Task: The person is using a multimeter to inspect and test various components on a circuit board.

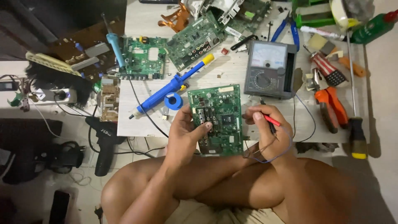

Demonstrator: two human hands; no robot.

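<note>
I judge I am mid-probing: my left hand (185, 135) is closed around the left edge of the green circuit board (217, 120), tilting it over the tabletop (226, 70) edge. My right hand (265, 130) pinches the red and black probes (271, 121) beside the board, below the grey meter (268, 69). Touching the tips to one small contact calls for a steady board.

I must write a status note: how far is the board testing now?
Set up: the meter lies on the table. In hand: left hand holds the board; right hand holds the red probe beside the board, not visibly touching. Left: probing; no reading is legible.
</note>
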